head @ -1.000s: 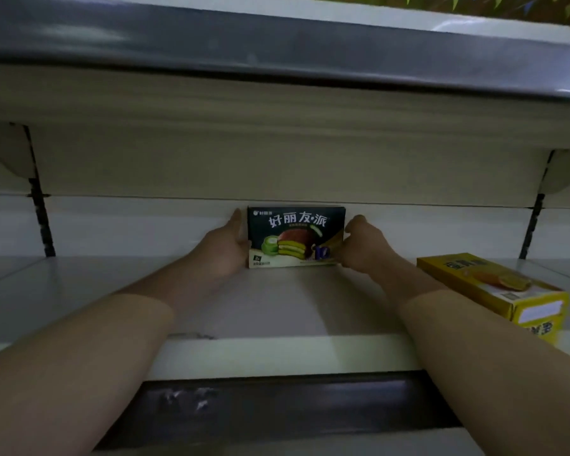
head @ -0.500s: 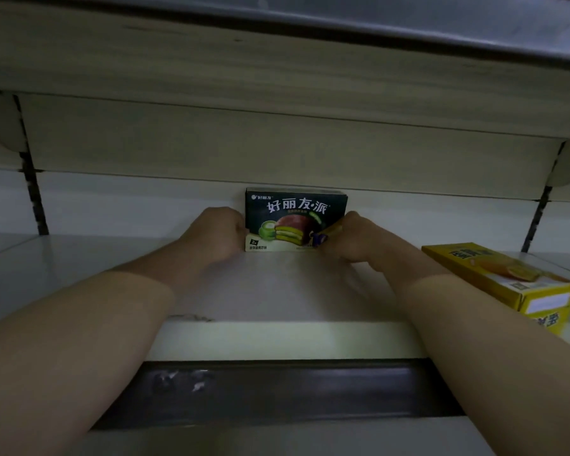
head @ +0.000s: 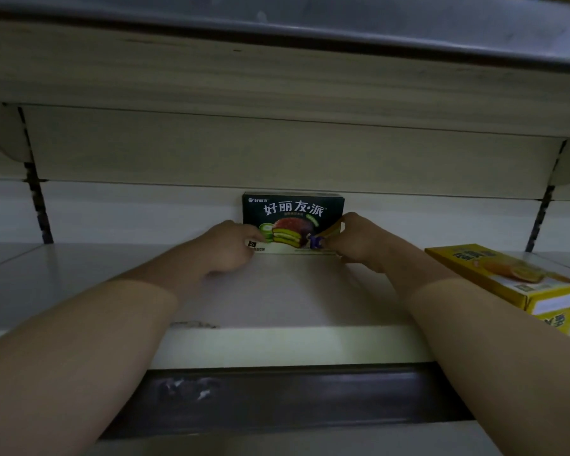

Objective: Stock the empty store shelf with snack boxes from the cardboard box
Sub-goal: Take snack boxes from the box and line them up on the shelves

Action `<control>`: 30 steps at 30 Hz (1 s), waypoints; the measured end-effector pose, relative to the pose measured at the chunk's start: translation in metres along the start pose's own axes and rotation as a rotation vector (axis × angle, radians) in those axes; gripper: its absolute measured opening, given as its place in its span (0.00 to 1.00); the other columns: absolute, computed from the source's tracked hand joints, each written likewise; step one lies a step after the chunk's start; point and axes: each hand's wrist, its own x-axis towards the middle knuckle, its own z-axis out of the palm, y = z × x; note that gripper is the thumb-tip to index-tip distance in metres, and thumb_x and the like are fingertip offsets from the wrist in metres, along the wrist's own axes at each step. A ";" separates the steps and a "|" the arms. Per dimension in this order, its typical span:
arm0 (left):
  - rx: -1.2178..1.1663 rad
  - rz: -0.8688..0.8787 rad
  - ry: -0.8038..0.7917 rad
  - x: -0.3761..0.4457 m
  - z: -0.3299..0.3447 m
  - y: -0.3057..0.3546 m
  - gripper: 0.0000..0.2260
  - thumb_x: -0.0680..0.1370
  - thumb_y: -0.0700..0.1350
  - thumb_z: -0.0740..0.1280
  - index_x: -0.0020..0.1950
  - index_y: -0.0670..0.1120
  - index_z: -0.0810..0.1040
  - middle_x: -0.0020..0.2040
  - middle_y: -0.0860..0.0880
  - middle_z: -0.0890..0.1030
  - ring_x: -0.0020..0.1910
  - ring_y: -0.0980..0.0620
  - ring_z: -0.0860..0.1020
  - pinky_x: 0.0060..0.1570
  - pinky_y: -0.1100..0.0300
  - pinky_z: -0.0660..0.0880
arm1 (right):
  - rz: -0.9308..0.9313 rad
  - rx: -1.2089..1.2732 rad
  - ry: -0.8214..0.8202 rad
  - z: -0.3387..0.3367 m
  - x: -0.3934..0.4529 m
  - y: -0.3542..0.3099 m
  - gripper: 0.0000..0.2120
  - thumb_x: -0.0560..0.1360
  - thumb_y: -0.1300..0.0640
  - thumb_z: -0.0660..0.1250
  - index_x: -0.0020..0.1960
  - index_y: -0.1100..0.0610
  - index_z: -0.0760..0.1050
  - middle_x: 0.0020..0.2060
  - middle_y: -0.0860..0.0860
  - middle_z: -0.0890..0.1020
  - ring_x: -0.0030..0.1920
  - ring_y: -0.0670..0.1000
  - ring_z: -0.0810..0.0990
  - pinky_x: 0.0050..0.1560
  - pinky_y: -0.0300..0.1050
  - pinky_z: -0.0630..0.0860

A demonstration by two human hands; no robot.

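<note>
So my left hand point(head: 226, 246) is curled against the lower left corner of the green snack box point(head: 293, 222), thumb on its front face, and my right hand point(head: 359, 241) is wrapped around the lower right corner, so both are gripping it. The box stands upright at the very back of the shelf point(head: 277, 297), against the rear panel as far as I can tell. Looks like the placing step is basically done. Next I'd let go cleanly without tipping it. A yellow box point(head: 514, 281) lies flat off to the right, well apart.

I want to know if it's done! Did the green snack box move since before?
Cannot tell. The green snack box stands upright against the shelf's back wall as earlier; only the camera view shifted. Left hand and right hand touch its lower corners.
</note>
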 end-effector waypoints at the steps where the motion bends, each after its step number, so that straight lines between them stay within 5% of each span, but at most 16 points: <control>1: -0.010 0.001 0.006 0.001 0.000 -0.002 0.18 0.80 0.39 0.61 0.70 0.51 0.72 0.55 0.42 0.72 0.59 0.44 0.74 0.47 0.63 0.66 | 0.009 0.013 -0.005 0.001 0.000 -0.001 0.11 0.76 0.61 0.67 0.57 0.60 0.70 0.41 0.53 0.74 0.48 0.53 0.74 0.60 0.58 0.74; 5: -0.004 0.026 -0.002 0.002 -0.001 -0.003 0.18 0.79 0.40 0.63 0.69 0.51 0.72 0.56 0.42 0.74 0.50 0.48 0.72 0.43 0.63 0.64 | 0.007 0.033 -0.011 0.000 -0.003 -0.003 0.19 0.76 0.61 0.67 0.65 0.64 0.69 0.47 0.56 0.75 0.50 0.54 0.75 0.57 0.54 0.76; 10: 0.023 0.068 0.003 -0.002 -0.002 0.006 0.18 0.80 0.41 0.63 0.70 0.46 0.73 0.64 0.42 0.74 0.62 0.45 0.73 0.52 0.64 0.67 | 0.020 -0.072 -0.003 -0.004 -0.002 0.000 0.20 0.78 0.58 0.67 0.64 0.68 0.68 0.43 0.55 0.73 0.45 0.52 0.74 0.47 0.45 0.71; 12: 0.053 0.114 0.027 -0.006 -0.006 0.011 0.14 0.80 0.40 0.64 0.64 0.42 0.78 0.60 0.42 0.78 0.60 0.45 0.75 0.53 0.62 0.68 | 0.050 -0.146 0.056 -0.005 0.001 0.002 0.21 0.77 0.57 0.68 0.64 0.67 0.66 0.42 0.53 0.73 0.43 0.50 0.73 0.44 0.43 0.69; 15: 0.007 0.225 0.116 -0.016 -0.013 0.026 0.08 0.78 0.39 0.65 0.48 0.38 0.83 0.44 0.41 0.80 0.47 0.45 0.77 0.46 0.60 0.70 | 0.027 -0.365 0.158 -0.007 -0.007 -0.002 0.18 0.77 0.58 0.66 0.62 0.63 0.65 0.55 0.58 0.76 0.53 0.57 0.76 0.44 0.44 0.69; 18: 0.032 0.342 0.063 -0.031 -0.023 0.056 0.10 0.78 0.40 0.66 0.57 0.43 0.83 0.45 0.51 0.76 0.46 0.55 0.74 0.40 0.70 0.65 | -0.084 -0.633 0.147 -0.020 -0.028 -0.016 0.10 0.77 0.58 0.63 0.57 0.61 0.71 0.57 0.58 0.77 0.55 0.57 0.77 0.45 0.44 0.70; 21: 0.094 0.429 -0.107 -0.044 -0.029 0.086 0.10 0.79 0.46 0.65 0.58 0.49 0.82 0.47 0.58 0.77 0.51 0.57 0.76 0.49 0.66 0.68 | -0.104 -0.735 0.099 -0.047 -0.049 -0.028 0.07 0.78 0.55 0.62 0.47 0.58 0.69 0.55 0.57 0.78 0.48 0.55 0.75 0.45 0.44 0.69; 25: 0.057 0.384 -0.151 -0.065 -0.026 0.137 0.17 0.79 0.53 0.65 0.67 0.52 0.74 0.62 0.54 0.76 0.61 0.54 0.74 0.58 0.63 0.69 | 0.010 -0.752 0.191 -0.090 -0.083 -0.016 0.12 0.78 0.49 0.63 0.53 0.58 0.72 0.57 0.55 0.77 0.51 0.55 0.76 0.48 0.45 0.73; 28: -0.280 0.287 -0.218 -0.082 -0.007 0.181 0.28 0.78 0.54 0.67 0.75 0.51 0.62 0.69 0.47 0.71 0.63 0.49 0.74 0.62 0.56 0.73 | 0.137 -0.715 0.247 -0.117 -0.111 0.008 0.32 0.75 0.37 0.64 0.70 0.57 0.65 0.67 0.57 0.72 0.64 0.59 0.73 0.61 0.49 0.73; 30: -0.778 0.185 -0.402 -0.092 0.005 0.204 0.19 0.79 0.47 0.67 0.68 0.46 0.68 0.58 0.45 0.76 0.50 0.50 0.78 0.56 0.52 0.77 | 0.241 -0.692 0.179 -0.126 -0.126 0.023 0.40 0.75 0.33 0.60 0.75 0.58 0.58 0.72 0.59 0.67 0.69 0.59 0.69 0.66 0.50 0.69</control>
